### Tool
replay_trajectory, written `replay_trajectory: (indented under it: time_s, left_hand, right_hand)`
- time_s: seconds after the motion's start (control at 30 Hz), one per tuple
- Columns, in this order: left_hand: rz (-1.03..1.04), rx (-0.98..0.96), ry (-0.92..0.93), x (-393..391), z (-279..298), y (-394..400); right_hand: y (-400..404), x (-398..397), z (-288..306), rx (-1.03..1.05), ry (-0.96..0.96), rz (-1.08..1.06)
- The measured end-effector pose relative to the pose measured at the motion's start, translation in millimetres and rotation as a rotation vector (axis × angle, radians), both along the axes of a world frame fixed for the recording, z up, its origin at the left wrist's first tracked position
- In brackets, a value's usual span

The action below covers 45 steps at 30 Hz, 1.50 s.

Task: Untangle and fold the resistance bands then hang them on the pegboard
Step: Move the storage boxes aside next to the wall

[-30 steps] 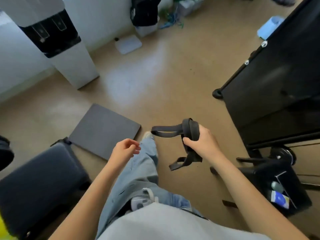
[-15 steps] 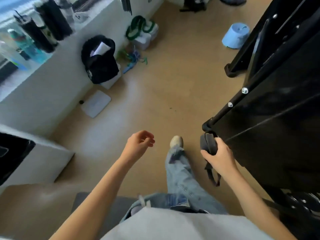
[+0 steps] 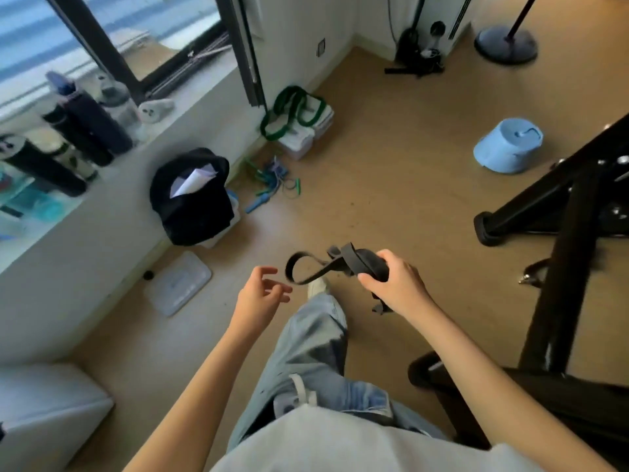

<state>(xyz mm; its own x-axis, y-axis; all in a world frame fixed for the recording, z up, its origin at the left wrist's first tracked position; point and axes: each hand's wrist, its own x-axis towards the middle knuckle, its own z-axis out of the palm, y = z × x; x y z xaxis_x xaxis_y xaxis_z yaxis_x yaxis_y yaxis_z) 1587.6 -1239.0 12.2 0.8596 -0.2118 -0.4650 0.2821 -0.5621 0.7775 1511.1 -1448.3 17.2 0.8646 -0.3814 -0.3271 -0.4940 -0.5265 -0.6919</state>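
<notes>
My right hand (image 3: 396, 284) grips a bundled black resistance band (image 3: 357, 264) at waist height above the floor. One loop of the band (image 3: 299, 272) swings out to the left and a short tail hangs below my fist. My left hand (image 3: 260, 294) hovers just left of that loop with relaxed fingers, holding nothing and not touching the band. A green band (image 3: 292, 110) lies draped over white boxes by the wall. A tangle of blue and green cords (image 3: 272, 180) lies on the floor nearby. No pegboard is in view.
A black metal frame (image 3: 558, 253) stands at the right. A light blue bucket (image 3: 507, 146) lies tipped on the floor. A black bag (image 3: 194, 199) leans against the wall under the bottle-lined sill (image 3: 112, 151). A white lid (image 3: 177, 282) lies on the floor; a lamp base (image 3: 505, 44) stands far right.
I have walked forward and the view has swung toward the window wall. My right hand moved away from the black frame, and the band's loop now swings out left.
</notes>
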Motion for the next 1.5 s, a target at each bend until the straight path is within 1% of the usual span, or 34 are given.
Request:
replay_trajectory:
  time_s: [0.13, 0.27, 0.37, 0.43, 0.5, 0.57, 0.6, 0.63, 0.67, 0.73, 0.8, 0.93, 1.03, 1.1, 1.17, 1.2, 1.3, 1.37, 1.4, 1.47, 1.5]
  left_hand:
    - [-0.036, 0.005, -0.020, 125, -6, -82]
    - [-0.156, 0.051, -0.049, 236, 11, -155]
    - [-0.320, 0.017, -0.090, 300, 22, -206]
    - [-0.491, 0.033, -0.121, 339, 20, -242]
    - [-0.661, 0.039, -0.154, 378, 11, -283]
    - [-0.737, 0.053, -0.200, 415, -2, -324]
    - [-0.718, 0.066, -0.221, 434, -8, -344]
    - [-0.653, 0.063, -0.228, 454, -13, -363]
    - [-0.555, 0.033, -0.195, 475, -17, -380]
    - [-0.382, -0.100, -0.038, 516, -20, -411]
    - [-0.281, -0.208, 0.103, 556, -26, -434]
    - [-0.164, -0.250, 0.212, 638, -55, -465]
    - [-0.017, -0.236, 0.327, 701, -93, -483]
    - [0.061, -0.212, 0.400, 745, -123, -493]
    - [0.137, -0.243, 0.402, 794, -154, -502]
    - [0.154, -0.208, 0.389, 817, -171, -503]
    - [0.132, 0.071, 0.305, 876, -244, -503]
    - [0.053, 0.309, 0.252, 909, -305, -502]
    - [-0.021, 0.418, 0.218, 924, -337, -502]
    - [-0.174, 0.549, 0.140, 950, -402, -501]
    - [-0.202, 0.582, 0.115, 963, -435, -499]
  right_hand:
    - [-70, 104, -6, -0.022, 0.008, -0.049]
    - [-137, 201, 11, -0.029, -0.036, -0.059]
    - [-182, 263, 20, -0.055, -0.085, -0.051]
    - [-209, 306, 20, -0.056, -0.108, -0.039]
    - [-237, 351, 14, -0.053, -0.129, 0.040]
    - [-268, 397, 7, -0.003, -0.129, 0.123]
    - [-284, 421, 3, 0.022, -0.125, 0.147]
    - [-301, 445, 0, 0.039, -0.120, 0.158]
    - [-317, 468, -4, 0.053, -0.114, 0.161]
    - [-351, 513, -14, 0.089, -0.083, 0.151]
    - [-382, 560, -25, 0.167, -0.004, 0.134]
    - [-420, 656, -60, 0.363, 0.211, 0.175]
    - [-428, 728, -96, 0.466, 0.262, 0.126]
    - [-431, 771, -122, 0.443, 0.290, 0.066]
    - [-433, 813, -153, 0.421, 0.296, 0.036]
    - [-434, 829, -171, 0.413, 0.309, 0.023]
    - [-437, 867, -234, 0.397, 0.343, 0.000]
    - [-441, 888, -288, 0.394, 0.346, -0.018]
    - [-443, 899, -315, 0.402, 0.350, -0.039]
    - [-449, 916, -370, 0.424, 0.346, -0.064]
    - [-452, 922, -396, 0.424, 0.334, -0.074]
